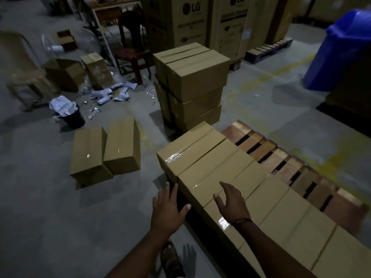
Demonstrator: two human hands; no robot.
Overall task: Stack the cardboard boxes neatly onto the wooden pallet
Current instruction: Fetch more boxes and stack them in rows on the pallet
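A: Where are the boxes?

B: A row of boxes (247,177) lies along the left edge of the pallet (281,161), side by side and touching, taped tops up; it runs from the far corner to the near right, where it leaves the picture; to its right the slats are bare.

A: And the hands?

B: Both are released and grasp nothing; the left hand (167,205) is spread, fingers straight, beside the row's left face, thumb pointing at the cardboard; whether it touches I cannot tell; the right hand (232,203) is over the top of the row, fingers loosely spread, palm down; contact there I cannot tell either; a dark wristband (242,221) sits on that wrist.

A: Any boxes off the pallet?

B: Yes; a stack (192,77) several boxes high stands just beyond the far end of the row, its foot hidden behind it; two boxes (104,151) lie on the floor (50,217) to the left, long sides together, well apart from the pallet.

A: What else is around?

B: A black bucket (74,117) stuffed with paper, far of those two; crumpled wrapping (112,93) scattered beyond it; a red chair (130,41) at the far wall; tall LG cartons (190,21) behind the stack; a blue bin (345,51) at the far right; faded yellow paint (281,71) marks the floor between the bin and the stack; a sandalled foot (172,259) shows at the near edge, below the left arm.
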